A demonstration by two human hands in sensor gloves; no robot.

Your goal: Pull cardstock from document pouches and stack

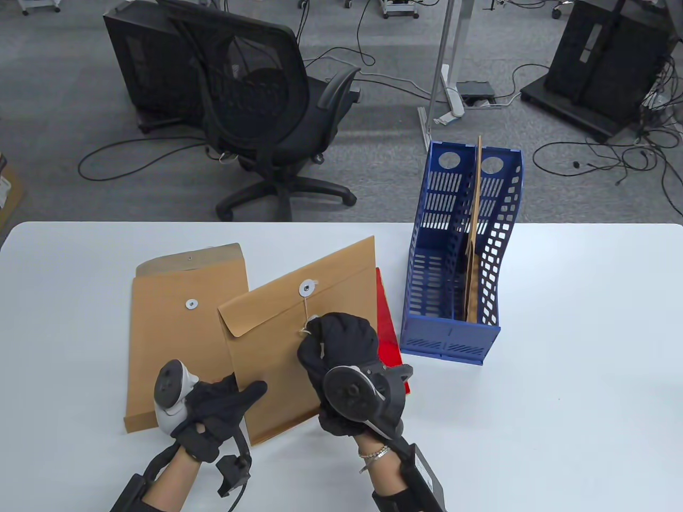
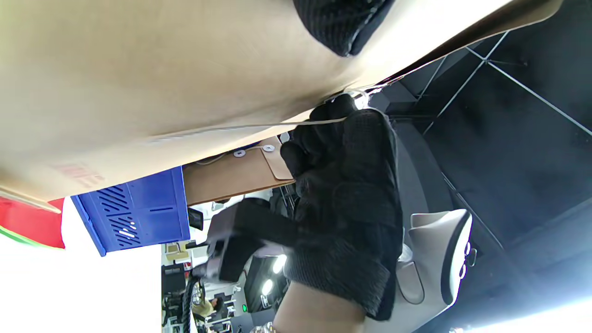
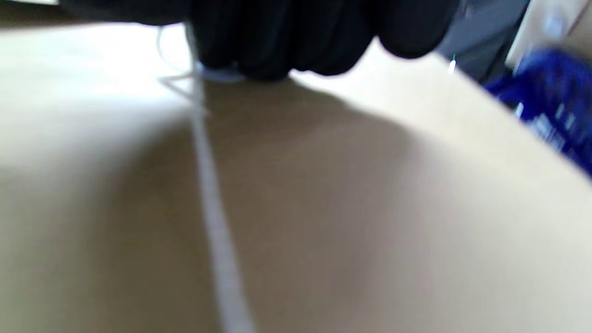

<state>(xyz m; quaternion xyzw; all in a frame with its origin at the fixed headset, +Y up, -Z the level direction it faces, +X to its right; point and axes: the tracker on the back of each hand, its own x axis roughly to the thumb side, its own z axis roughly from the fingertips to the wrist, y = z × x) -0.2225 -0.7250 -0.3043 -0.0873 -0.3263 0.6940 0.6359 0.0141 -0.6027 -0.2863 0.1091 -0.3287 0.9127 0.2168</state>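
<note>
A brown document pouch (image 1: 299, 341) with a string-and-button closure is held tilted above the table, its flap down. My left hand (image 1: 219, 408) grips its lower left corner, thumb on top. My right hand (image 1: 336, 346) pinches the white closure string (image 1: 305, 314) just below the upper button (image 1: 306, 288); the string also shows in the right wrist view (image 3: 208, 185). A second brown pouch (image 1: 181, 330) lies flat at the left with its flap open. Red cardstock (image 1: 388, 330) lies under the held pouch, with a green edge beneath it in the left wrist view (image 2: 23, 233).
A blue magazine file (image 1: 459, 266) stands on the white table (image 1: 576, 373) at the right, with another brown pouch (image 1: 474, 234) upright in it. An office chair (image 1: 267, 112) stands on the floor beyond the table's far edge.
</note>
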